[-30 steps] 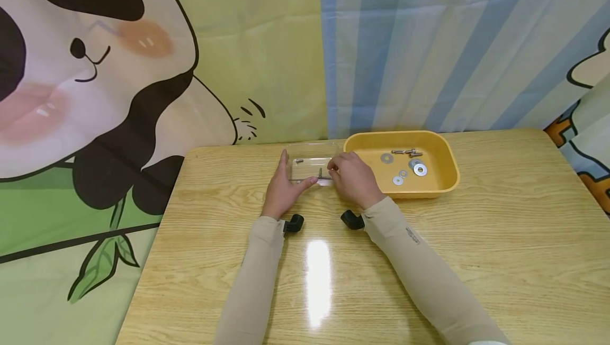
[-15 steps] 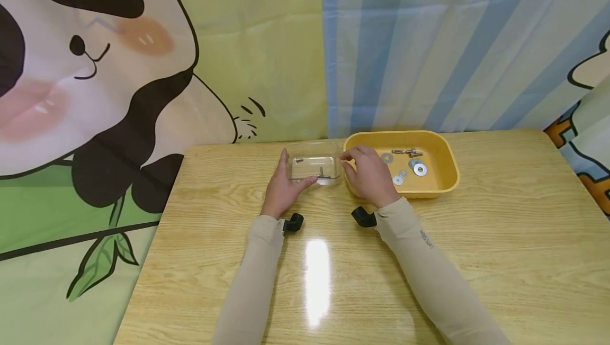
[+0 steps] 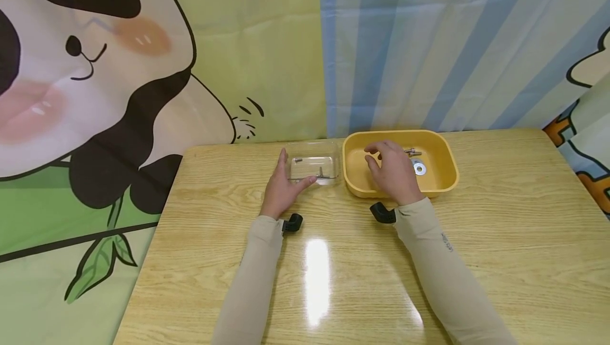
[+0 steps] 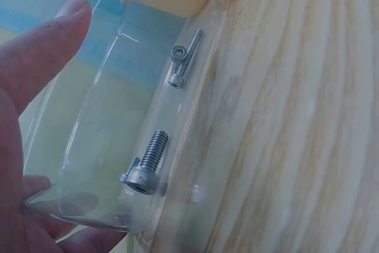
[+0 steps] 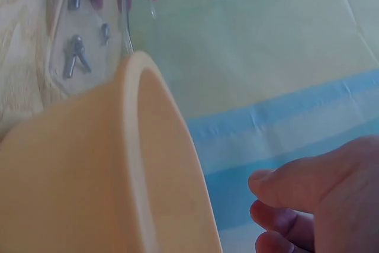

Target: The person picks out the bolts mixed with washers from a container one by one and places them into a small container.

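Four silver metal screws (image 4: 149,161) lie in the clear, round-cornered plastic box (image 3: 310,166), which stands by the far edge of the pale wood-grain table (image 3: 214,191), left of that edge's middle. The left wrist view tells them apart: a thick screw with a ribbed head, a small one partly behind it, a long slim one, and another seen head-on against it. The head view gives only one at the left and a cluster by the box's near right corner. The left grip (image 3: 280,190), a bare hand, holds the box, thumb along its near side and fingers at its left.

Just right of the box stands the yellow, round-cornered tub (image 3: 355,181). In the head view a few silver screws (image 3: 412,152) and a silver flat washer (image 3: 423,168) show inside its right half; the right wrist view gives only its wall and rim. The right grip (image 3: 394,174) is over the tub and hides its middle, fingers loosely bent with nothing seen between them.

Dark lettering (image 3: 446,242) on the beige right sleeve (image 3: 459,281) is too small to read surely.
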`<state>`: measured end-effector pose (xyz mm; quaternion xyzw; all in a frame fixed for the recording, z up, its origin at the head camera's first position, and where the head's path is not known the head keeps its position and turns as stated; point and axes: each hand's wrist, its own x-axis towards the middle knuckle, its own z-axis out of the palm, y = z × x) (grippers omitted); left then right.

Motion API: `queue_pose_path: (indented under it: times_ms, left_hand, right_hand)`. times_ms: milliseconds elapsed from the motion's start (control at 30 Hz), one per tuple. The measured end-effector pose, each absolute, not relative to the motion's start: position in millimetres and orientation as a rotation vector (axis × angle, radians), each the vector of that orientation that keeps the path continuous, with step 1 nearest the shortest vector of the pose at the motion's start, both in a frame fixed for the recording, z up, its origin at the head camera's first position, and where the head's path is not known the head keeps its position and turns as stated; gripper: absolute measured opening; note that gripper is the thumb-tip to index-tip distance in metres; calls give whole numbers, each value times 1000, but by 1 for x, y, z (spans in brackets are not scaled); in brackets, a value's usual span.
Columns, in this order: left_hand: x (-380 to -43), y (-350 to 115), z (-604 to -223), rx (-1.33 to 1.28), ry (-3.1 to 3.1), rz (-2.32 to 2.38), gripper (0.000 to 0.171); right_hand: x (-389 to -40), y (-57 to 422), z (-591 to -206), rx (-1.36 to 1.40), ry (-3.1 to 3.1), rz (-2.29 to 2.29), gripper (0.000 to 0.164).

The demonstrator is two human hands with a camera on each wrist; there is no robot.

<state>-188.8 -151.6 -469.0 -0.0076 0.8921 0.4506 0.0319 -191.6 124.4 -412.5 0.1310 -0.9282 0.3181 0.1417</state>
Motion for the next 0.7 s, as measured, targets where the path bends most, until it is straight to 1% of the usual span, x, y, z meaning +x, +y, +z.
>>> queue_pose_path:
  times_ms: [700]
  left_hand:
    - [-188,-152,-471,-29,2754,1394,117]
  right_hand:
    - [-203,165,-429,225,-2712,965,22]
